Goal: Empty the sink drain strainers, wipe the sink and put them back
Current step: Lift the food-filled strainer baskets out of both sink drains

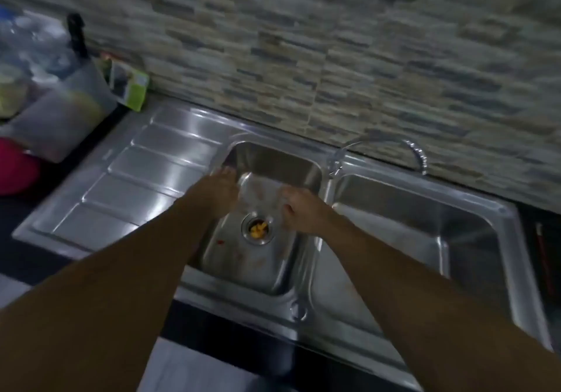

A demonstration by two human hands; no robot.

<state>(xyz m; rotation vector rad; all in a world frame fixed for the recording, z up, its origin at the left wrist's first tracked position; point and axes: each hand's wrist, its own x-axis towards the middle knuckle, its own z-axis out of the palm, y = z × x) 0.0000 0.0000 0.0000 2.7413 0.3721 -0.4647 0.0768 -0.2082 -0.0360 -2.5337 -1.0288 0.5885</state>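
- Stone-patterned wall [334, 57] fills the top of the frame, above a steel double sink [303, 273].
- Mid-frame strainer [257, 229] holds yellow scraps.
- Left hand [220, 192] open, empty; right hand [299, 212] curled, grip unclear through blur.

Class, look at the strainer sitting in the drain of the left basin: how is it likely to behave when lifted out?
The strainer looks like small, shiny metal, so probably stiff and light. It holds yellow scraps, so tilting it would likely spill them. Its smooth, possibly wet rim may be slippery; neither the left hand nor the right hand touches it.
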